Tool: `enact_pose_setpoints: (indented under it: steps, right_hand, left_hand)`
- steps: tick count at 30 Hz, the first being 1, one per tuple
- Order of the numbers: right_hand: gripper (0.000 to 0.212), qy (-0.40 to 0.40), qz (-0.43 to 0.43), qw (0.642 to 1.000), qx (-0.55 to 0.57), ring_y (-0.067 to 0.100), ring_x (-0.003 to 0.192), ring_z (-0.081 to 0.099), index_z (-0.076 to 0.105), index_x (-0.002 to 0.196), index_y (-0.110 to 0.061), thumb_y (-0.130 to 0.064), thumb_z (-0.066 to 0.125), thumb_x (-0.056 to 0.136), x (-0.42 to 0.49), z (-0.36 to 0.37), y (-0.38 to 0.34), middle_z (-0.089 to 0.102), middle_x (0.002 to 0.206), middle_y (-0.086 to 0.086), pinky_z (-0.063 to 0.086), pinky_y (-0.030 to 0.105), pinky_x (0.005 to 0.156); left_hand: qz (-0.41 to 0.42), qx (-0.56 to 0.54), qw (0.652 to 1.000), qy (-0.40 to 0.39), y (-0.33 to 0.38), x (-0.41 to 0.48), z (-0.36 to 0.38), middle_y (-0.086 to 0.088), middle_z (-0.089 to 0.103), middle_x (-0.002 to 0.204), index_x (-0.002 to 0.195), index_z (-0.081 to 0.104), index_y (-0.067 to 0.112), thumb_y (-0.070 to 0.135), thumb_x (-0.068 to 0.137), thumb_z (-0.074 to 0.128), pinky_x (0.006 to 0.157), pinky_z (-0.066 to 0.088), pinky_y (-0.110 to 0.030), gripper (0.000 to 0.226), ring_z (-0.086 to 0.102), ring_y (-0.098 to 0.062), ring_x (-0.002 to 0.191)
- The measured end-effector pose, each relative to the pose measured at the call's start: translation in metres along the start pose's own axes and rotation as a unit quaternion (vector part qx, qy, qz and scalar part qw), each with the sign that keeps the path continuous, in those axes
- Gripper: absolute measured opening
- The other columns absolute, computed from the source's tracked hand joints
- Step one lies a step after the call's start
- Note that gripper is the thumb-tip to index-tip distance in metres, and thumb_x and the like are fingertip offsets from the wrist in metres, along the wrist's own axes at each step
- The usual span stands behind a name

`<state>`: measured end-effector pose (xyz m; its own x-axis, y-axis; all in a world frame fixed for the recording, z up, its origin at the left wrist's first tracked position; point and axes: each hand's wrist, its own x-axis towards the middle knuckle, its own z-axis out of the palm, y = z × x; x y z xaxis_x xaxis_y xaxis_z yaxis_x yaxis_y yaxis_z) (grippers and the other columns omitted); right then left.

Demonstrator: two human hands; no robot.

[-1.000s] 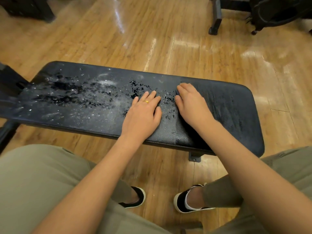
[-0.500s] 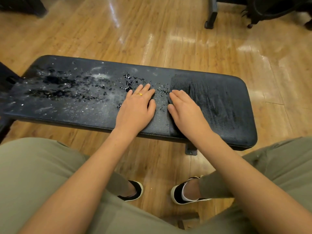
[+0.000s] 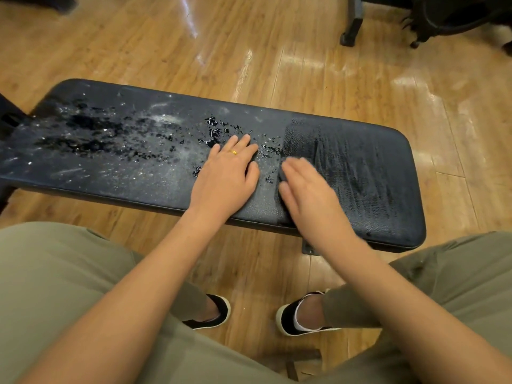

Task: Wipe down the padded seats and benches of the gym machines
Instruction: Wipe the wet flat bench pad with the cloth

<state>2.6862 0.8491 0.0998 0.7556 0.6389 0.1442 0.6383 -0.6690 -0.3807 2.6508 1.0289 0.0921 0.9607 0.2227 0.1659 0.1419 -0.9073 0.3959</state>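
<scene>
step: wiping bench pad (image 3: 360,167) | right hand (image 3: 307,189) flat on dark cloth (image 3: 283,173), left hand (image 3: 227,173) flat, spread | next: rub left over wet drops (image 3: 116,137)

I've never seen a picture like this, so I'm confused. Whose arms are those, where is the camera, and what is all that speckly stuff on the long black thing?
The camera sits on a person's head and looks down, so you see what they see: their own arms, knees and shoes. There is no robot here.

The long black thing is a padded gym bench standing on a wooden floor. The speckly stuff is water drops or spray, mixed with pale dusty marks, on the bench's left part. The right part looks darker and smeared, as if already wiped.

The left hand, with a gold ring, lies flat on the bench. The right hand is blurry, so it is moving. It seems to press on a small dark cloth that peeks out by the fingers, though that is hard to be sure of.
</scene>
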Motion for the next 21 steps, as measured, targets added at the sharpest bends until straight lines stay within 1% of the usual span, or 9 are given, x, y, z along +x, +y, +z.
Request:
enact_pose_setpoints:
  steps: [2, 4, 6, 8, 11, 13, 15, 18, 21]
  right_hand:
    - [0.024, 0.011, 0.026, 1.000, -0.003, 0.031, 0.127, 0.047, 0.056, 0.119, 0.000, -0.016, 0.048, 0.102, 0.041, -0.001, 0.012, 0.055, 0.132, 0.014, 0.035, 0.037, 0.108]
    - [0.022, 0.018, 0.050, 0.999, -0.001, 0.030, 0.121, 0.048, 0.056, 0.111, -0.002, -0.018, 0.045, 0.103, 0.087, -0.001, 0.026, 0.054, 0.128, 0.013, 0.039, 0.037, 0.095]
    - [0.017, 0.001, 0.070, 0.998, 0.000, 0.032, 0.111, 0.051, 0.053, 0.098, -0.004, -0.018, 0.043, 0.102, 0.128, -0.002, 0.040, 0.055, 0.118, 0.016, 0.033, 0.033, 0.078]
    - [0.015, -0.014, 0.070, 0.997, 0.001, 0.035, 0.104, 0.052, 0.049, 0.088, -0.008, -0.014, 0.043, 0.100, 0.153, -0.002, 0.048, 0.056, 0.108, 0.020, 0.024, 0.030, 0.073]
    - [0.014, -0.007, 0.066, 0.998, -0.004, 0.034, 0.103, 0.052, 0.047, 0.086, -0.010, -0.015, 0.043, 0.099, 0.150, -0.003, 0.048, 0.057, 0.108, 0.018, 0.024, 0.029, 0.071]
    - [0.017, 0.003, 0.067, 0.998, 0.001, 0.031, 0.110, 0.050, 0.053, 0.096, -0.005, -0.019, 0.043, 0.100, 0.128, -0.004, 0.039, 0.056, 0.117, 0.013, 0.030, 0.033, 0.074]
    - [0.026, 0.003, 0.047, 0.999, 0.004, 0.030, 0.123, 0.046, 0.058, 0.116, -0.001, -0.019, 0.045, 0.102, 0.096, -0.004, 0.027, 0.054, 0.131, 0.012, 0.036, 0.034, 0.090]
    - [0.038, -0.003, 0.024, 1.000, 0.010, 0.028, 0.141, 0.036, 0.052, 0.136, -0.001, -0.019, 0.048, 0.104, 0.050, -0.003, 0.013, 0.048, 0.146, 0.012, 0.027, 0.031, 0.113]
    - [0.043, -0.008, 0.027, 1.000, 0.014, 0.028, 0.148, 0.026, 0.046, 0.144, -0.003, -0.022, 0.046, 0.105, 0.043, 0.001, 0.014, 0.041, 0.154, 0.009, 0.021, 0.032, 0.118]
  left_hand:
    - [0.000, 0.003, 1.000, 0.001, 0.000, 0.000, 0.000, -0.005, 0.044, 0.153, 0.141, 0.054, 0.015, 0.028, 0.100, 0.042, 0.119, 0.023, -0.048, 0.044, 0.034, -0.022, 0.145]
    - [0.000, 0.005, 1.000, 0.002, 0.000, 0.000, 0.000, -0.005, 0.045, 0.153, 0.140, 0.054, 0.015, 0.028, 0.100, 0.042, 0.119, 0.024, -0.048, 0.044, 0.034, -0.022, 0.145]
    - [0.001, 0.006, 1.000, 0.002, 0.000, 0.000, 0.000, -0.005, 0.045, 0.153, 0.140, 0.054, 0.015, 0.028, 0.100, 0.042, 0.119, 0.024, -0.048, 0.044, 0.034, -0.022, 0.145]
    - [0.001, 0.006, 1.000, 0.001, 0.000, 0.000, -0.001, -0.005, 0.045, 0.153, 0.140, 0.054, 0.015, 0.028, 0.100, 0.042, 0.119, 0.024, -0.048, 0.043, 0.035, -0.022, 0.144]
    - [0.002, 0.009, 1.000, 0.002, 0.000, 0.001, 0.000, -0.005, 0.045, 0.153, 0.140, 0.054, 0.015, 0.028, 0.100, 0.042, 0.119, 0.024, -0.048, 0.044, 0.034, -0.022, 0.145]
    - [0.000, 0.007, 1.000, 0.003, -0.002, 0.001, 0.002, -0.004, 0.044, 0.153, 0.140, 0.054, 0.016, 0.029, 0.101, 0.041, 0.120, 0.024, -0.048, 0.044, 0.034, -0.022, 0.145]
    - [0.000, 0.006, 1.000, 0.006, -0.003, 0.002, 0.003, -0.004, 0.045, 0.153, 0.140, 0.054, 0.017, 0.029, 0.100, 0.041, 0.119, 0.024, -0.048, 0.043, 0.034, -0.021, 0.145]
    - [0.003, 0.007, 1.000, 0.008, -0.004, 0.002, 0.004, -0.005, 0.045, 0.152, 0.139, 0.054, 0.017, 0.029, 0.100, 0.041, 0.119, 0.025, -0.048, 0.042, 0.035, -0.022, 0.145]
    - [0.004, 0.012, 1.000, 0.010, -0.005, 0.002, 0.005, -0.005, 0.045, 0.153, 0.139, 0.054, 0.017, 0.030, 0.100, 0.040, 0.119, 0.025, -0.048, 0.043, 0.035, -0.022, 0.145]
